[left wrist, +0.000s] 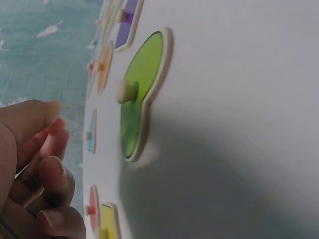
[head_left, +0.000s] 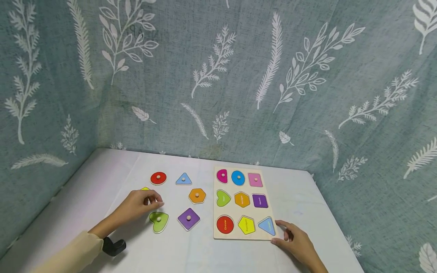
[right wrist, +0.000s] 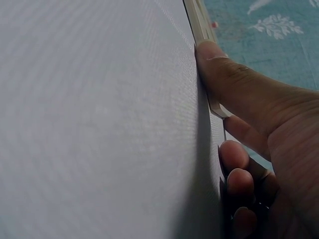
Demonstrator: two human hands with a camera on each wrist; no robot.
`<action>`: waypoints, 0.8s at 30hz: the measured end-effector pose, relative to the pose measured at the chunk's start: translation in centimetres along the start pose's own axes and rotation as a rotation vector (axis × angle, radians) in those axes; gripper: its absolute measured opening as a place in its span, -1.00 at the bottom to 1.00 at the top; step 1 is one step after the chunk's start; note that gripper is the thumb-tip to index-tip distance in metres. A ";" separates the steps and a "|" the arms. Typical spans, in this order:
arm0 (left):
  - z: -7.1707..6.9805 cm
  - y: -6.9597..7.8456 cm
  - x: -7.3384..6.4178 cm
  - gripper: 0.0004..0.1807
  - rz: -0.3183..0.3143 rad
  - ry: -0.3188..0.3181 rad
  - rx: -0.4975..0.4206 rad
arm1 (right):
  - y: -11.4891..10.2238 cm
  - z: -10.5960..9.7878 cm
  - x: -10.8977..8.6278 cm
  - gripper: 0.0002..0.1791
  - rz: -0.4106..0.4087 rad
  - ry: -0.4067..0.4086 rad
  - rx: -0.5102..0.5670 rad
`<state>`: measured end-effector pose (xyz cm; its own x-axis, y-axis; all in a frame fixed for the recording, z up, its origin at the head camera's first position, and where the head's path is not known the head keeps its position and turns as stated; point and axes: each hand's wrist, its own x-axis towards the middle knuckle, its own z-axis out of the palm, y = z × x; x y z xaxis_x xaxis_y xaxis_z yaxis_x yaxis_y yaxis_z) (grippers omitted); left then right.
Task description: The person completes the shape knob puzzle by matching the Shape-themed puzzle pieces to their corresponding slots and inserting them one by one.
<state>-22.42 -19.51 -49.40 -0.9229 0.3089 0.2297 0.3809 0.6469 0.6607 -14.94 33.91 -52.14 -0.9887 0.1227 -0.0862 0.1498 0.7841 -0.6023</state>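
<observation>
My left hand [head_left: 138, 203] hovers over loose knobbed puzzle pieces, its fingers loosely curled around nothing. Closest to it are a green heart piece [head_left: 159, 222], whose knob faces up in the left wrist view, and a yellow piece [head_left: 145, 188] mostly hidden behind the hand. At the wooden puzzle board [head_left: 235, 236], my right hand [head_left: 296, 242] pinches the near right corner between thumb and index finger; the other fingers curl below. In the right wrist view the thumb [right wrist: 234, 79] presses the board's edge. The board's top row holds a magenta semicircle, a blue oval and a pink square with knobs.
Also lying between the left hand and the board are a red circle piece [head_left: 158, 178], a light blue triangle [head_left: 183, 179], an orange hexagon [head_left: 197, 195] and a purple square [head_left: 189, 219]. A patterned curtain [head_left: 211, 113] stands behind the white-covered table [head_left: 205, 261].
</observation>
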 end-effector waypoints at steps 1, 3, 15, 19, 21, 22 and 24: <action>0.1 0.0 -0.2 -0.91 0.005 -0.005 -0.002 | 0.0 0.0 0.0 -0.17 0.001 -0.001 0.001; 0.3 0.0 -0.7 -0.91 0.019 -0.022 -0.001 | 0.0 0.0 -0.1 -0.17 0.007 -0.004 0.003; 1.4 0.2 -2.4 -0.85 0.005 -0.093 -0.001 | 0.0 -0.1 -0.1 -0.15 0.007 -0.004 -0.001; 1.6 0.2 -2.5 -0.80 0.006 -0.107 -0.005 | -0.1 -0.1 -0.1 -0.17 0.007 -0.001 -0.001; 1.7 0.1 -2.5 -0.78 0.008 -0.102 -0.004 | -0.1 -0.1 -0.1 -0.17 -0.001 0.002 0.000; 1.7 0.1 -2.5 -0.77 0.006 -0.098 0.000 | -0.1 -0.1 -0.1 -0.17 -0.005 0.003 0.000; 1.8 0.1 -2.6 -0.76 -0.001 -0.085 0.013 | 0.0 -0.1 -0.1 -0.17 -0.011 0.002 0.001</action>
<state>-19.89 -19.02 -51.20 -0.9156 0.3656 0.1675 0.3812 0.6563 0.6511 -14.88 33.91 -52.06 -0.9902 0.1158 -0.0779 0.1393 0.7850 -0.6036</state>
